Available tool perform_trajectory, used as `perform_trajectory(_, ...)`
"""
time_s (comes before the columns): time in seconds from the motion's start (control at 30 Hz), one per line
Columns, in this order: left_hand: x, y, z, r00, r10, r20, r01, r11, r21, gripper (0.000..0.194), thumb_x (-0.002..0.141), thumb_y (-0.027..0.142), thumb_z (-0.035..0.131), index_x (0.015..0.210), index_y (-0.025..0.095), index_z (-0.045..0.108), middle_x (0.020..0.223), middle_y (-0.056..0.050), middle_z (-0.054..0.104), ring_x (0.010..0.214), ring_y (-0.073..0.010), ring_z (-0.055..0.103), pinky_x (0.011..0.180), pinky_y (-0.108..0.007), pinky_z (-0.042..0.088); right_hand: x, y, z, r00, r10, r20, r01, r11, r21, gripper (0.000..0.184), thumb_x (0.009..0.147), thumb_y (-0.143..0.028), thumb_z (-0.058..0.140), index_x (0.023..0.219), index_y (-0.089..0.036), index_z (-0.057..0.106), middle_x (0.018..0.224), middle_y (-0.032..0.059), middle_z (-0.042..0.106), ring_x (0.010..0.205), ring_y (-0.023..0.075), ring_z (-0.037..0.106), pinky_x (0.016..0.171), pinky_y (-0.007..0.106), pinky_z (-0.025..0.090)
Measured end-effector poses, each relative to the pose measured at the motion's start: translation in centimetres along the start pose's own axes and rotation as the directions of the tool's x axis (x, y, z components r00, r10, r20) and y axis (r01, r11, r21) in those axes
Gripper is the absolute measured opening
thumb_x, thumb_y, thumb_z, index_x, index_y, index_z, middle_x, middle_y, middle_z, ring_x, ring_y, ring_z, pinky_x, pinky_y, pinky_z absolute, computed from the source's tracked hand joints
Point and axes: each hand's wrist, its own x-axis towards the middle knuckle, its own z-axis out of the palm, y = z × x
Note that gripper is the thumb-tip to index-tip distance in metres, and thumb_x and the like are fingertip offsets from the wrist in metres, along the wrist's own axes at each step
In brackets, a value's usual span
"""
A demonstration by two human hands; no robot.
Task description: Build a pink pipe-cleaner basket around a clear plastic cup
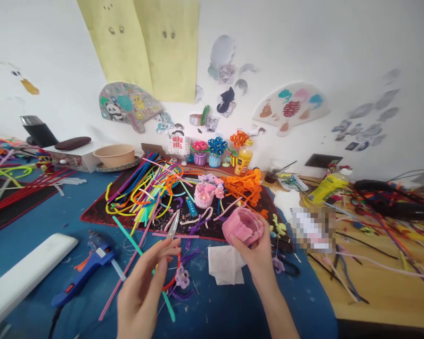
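Note:
A fuzzy pink pot (pixel 240 226), made of pipe cleaner, is gripped in my right hand (pixel 259 252), its opening tipped towards me. My left hand (pixel 144 282) hovers over the desk with fingers loosely bent and the thumb apart; I see nothing held in it. Scissors (pixel 174 225) with orange handles are partly hidden behind its fingers. Beside that hand is a small purple flower (pixel 182 277). A folded white tissue (pixel 226 265) lies between my hands. Behind the pot, a finished pink flower pot (pixel 204 195) stands on the dark mat (pixel 102 207).
A blue glue gun (pixel 88 268) and a long white case (pixel 30 278) lie at left. Colourful pipe cleaners (pixel 151 188) and an orange bundle (pixel 247 188) cover the mat. Small flower pots and a juice bottle (pixel 243 159) line the wall. More pipe cleaners crowd the wooden table (pixel 381 292) at right.

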Motion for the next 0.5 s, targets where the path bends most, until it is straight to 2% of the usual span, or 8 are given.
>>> perform_trajectory(0.07,0.3,-0.4,-1.4,0.999,0.03,-0.012,-0.028,0.988,0.152,0.02,0.094,0.039,0.054,0.11,0.033,0.065,0.104,0.002,0.076,0.091,-0.0183,0.071,0.086,-0.028,0.056,0.0,-0.1,0.0,1.0,-0.024,-0.003,0.024,0.998,-0.06,0.073,0.062,-0.033,0.084,0.123,-0.026,0.045,0.129,0.0107,0.057,0.115,0.0294,0.059,0.096,0.044,0.048)
perform_trajectory(0.13,1.1,-1.1,-2.5,0.992,0.114,0.05,-0.125,0.893,0.433,0.021,0.093,0.04,0.052,0.103,0.029,0.067,0.098,0.0,0.076,0.082,-0.0198,0.072,0.072,-0.028,0.057,-0.3,-0.4,0.6,0.997,-0.022,0.074,0.031,0.992,-0.119,0.071,0.063,-0.032,0.083,0.122,-0.025,0.045,0.121,0.0096,0.061,0.108,0.0278,0.062,0.091,0.04,0.051)
perform_trajectory(0.2,2.1,-1.9,-3.1,0.97,0.177,0.164,-0.241,0.662,0.71,0.025,0.094,0.036,0.046,0.101,0.025,0.068,0.099,-0.004,0.076,0.083,-0.0231,0.072,0.066,-0.03,0.055,-0.7,-0.6,1.6,0.99,-0.001,0.143,0.031,0.978,-0.205,0.067,0.066,-0.032,0.081,0.122,-0.025,0.044,0.116,0.0088,0.064,0.102,0.0264,0.065,0.087,0.038,0.052)
perform_trajectory(0.23,2.7,-2.2,-3.3,0.961,0.185,0.207,-0.276,0.543,0.793,0.028,0.095,0.033,0.042,0.102,0.023,0.068,0.1,-0.007,0.076,0.085,-0.0252,0.072,0.067,-0.033,0.054,-0.9,-0.5,2.0,0.988,0.008,0.156,0.032,0.967,-0.254,0.065,0.068,-0.033,0.079,0.121,-0.024,0.044,0.114,0.009,0.064,0.1,0.0263,0.066,0.086,0.039,0.052)
perform_trajectory(0.3,4.0,-2.6,-3.4,0.948,0.176,0.264,-0.314,0.397,0.862,0.031,0.096,0.026,0.038,0.102,0.019,0.068,0.098,-0.01,0.076,0.087,-0.0285,0.071,0.07,-0.037,0.053,-1.0,-0.1,2.7,0.988,0.021,0.153,0.031,0.944,-0.328,0.062,0.071,-0.034,0.076,0.123,-0.023,0.043,0.114,0.011,0.064,0.1,0.0281,0.066,0.088,0.042,0.052)
perform_trajectory(0.4,5.7,-2.5,-2.7,0.918,0.145,0.368,-0.395,0.326,0.859,0.026,0.095,0.021,0.043,0.099,0.019,0.069,0.095,-0.01,0.075,0.088,-0.03,0.068,0.072,-0.039,0.049,-0.8,0.7,2.6,0.989,0.035,0.144,0.02,0.93,-0.366,0.067,0.072,-0.033,0.073,0.13,-0.019,0.041,0.123,0.0164,0.059,0.11,0.0334,0.062,0.095,0.049,0.047)
perform_trajectory(0.5,7.0,-1.9,-0.9,0.845,0.114,0.522,-0.533,0.253,0.808,0.021,0.092,0.017,0.049,0.095,0.021,0.069,0.093,-0.008,0.072,0.091,-0.0295,0.065,0.076,-0.04,0.047,-0.9,1.0,1.9,0.992,-0.034,0.12,0.08,0.914,-0.398,0.072,0.073,-0.036,0.075,0.134,-0.018,0.041,0.134,0.0187,0.052,0.123,0.0359,0.053,0.103,0.052,0.041)
